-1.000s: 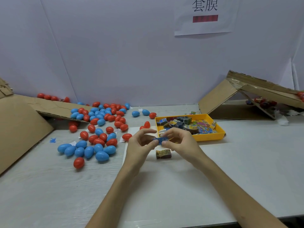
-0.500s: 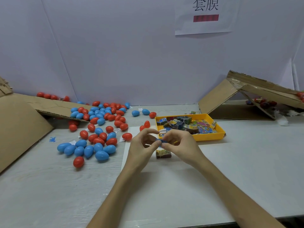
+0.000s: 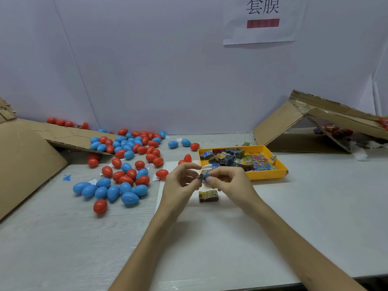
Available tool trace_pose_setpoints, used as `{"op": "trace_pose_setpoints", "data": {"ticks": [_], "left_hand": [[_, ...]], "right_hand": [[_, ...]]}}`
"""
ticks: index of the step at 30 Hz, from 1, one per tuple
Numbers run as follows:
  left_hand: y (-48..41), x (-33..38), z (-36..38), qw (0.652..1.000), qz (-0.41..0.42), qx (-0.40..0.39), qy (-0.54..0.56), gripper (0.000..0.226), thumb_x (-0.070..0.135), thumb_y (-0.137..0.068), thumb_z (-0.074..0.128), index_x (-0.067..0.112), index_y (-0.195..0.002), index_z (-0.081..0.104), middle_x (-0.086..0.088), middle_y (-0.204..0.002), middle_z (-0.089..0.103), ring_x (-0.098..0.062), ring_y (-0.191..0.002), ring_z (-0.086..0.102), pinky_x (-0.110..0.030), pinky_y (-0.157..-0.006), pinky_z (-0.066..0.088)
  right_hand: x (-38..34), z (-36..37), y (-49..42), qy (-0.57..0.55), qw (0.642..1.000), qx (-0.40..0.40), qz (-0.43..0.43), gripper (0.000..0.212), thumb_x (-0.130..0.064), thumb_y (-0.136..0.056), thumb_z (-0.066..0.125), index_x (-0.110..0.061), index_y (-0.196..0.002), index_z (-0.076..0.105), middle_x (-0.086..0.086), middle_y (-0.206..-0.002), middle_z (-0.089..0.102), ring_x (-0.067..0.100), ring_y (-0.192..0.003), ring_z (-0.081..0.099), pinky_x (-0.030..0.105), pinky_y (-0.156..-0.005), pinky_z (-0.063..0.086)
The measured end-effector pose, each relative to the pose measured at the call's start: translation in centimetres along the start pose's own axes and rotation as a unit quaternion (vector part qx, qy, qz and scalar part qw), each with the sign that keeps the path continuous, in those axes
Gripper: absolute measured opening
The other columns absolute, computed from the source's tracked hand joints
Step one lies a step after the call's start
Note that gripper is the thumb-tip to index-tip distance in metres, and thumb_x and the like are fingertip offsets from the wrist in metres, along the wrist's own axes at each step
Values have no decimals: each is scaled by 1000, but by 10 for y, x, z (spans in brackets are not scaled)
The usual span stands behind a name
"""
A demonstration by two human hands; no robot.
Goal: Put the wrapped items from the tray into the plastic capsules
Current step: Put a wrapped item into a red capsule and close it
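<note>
My left hand (image 3: 180,186) and my right hand (image 3: 230,184) meet above the table and together pinch a small blue wrapped item (image 3: 204,177) between their fingertips. Just below them a brown and yellow wrapped item (image 3: 208,195) lies on the white sheet (image 3: 210,223). The yellow tray (image 3: 266,174) right behind my hands holds several colourful wrapped items (image 3: 235,159). Red and blue egg-shaped plastic capsules (image 3: 126,164) lie scattered to the left, all shut as far as I can tell.
A cardboard ramp (image 3: 25,160) leans at the far left and a folded cardboard shelter (image 3: 310,127) stands at the back right with red things under it. A white wall with a paper sign (image 3: 262,19) closes the back. The table's front edge runs at the lower right.
The blue wrapped item has been folded smaller between my fingertips, and my hands have drawn closer together. Everything else on the table lies as before.
</note>
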State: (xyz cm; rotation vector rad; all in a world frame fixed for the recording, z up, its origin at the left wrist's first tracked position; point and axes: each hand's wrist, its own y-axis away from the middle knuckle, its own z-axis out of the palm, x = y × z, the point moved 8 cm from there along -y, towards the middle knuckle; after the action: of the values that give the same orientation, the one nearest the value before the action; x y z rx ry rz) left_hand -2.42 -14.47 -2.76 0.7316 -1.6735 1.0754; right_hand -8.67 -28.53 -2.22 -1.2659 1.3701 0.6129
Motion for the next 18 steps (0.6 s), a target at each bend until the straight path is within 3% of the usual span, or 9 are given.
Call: {"op": "trace_pose_setpoints", "data": {"ticks": [9,13,18], "left_hand": [[1,3,3,999,12,-2,-29,20,3,-90,66,19,-103,66,-6,-83,71,-12,-70,67,-24,-67,57],[1,4,3,997,28,2,-68,21,3,-90,67,21,-99,66,-2,-81,69,-17,-76,66,-28,-70,58],[2,4,6,995,36,-10,-89,21,6,-89,69,24,-98,65,-1,-83,69,-17,-79,66,-30,-70,58]], "right_hand": [[-8,-5,2,53,996,53,-56,8,-20,-82,78,-17,-89,77,-7,-89,70,11,-75,66,26,-63,56],[-11,0,2,29,997,27,-65,3,-19,-82,78,-20,-81,75,-5,-90,65,12,-78,62,29,-66,55],[-9,3,3,-27,998,-4,-51,6,-14,-80,79,-19,-79,77,2,-89,66,26,-84,61,35,-70,54]]}}
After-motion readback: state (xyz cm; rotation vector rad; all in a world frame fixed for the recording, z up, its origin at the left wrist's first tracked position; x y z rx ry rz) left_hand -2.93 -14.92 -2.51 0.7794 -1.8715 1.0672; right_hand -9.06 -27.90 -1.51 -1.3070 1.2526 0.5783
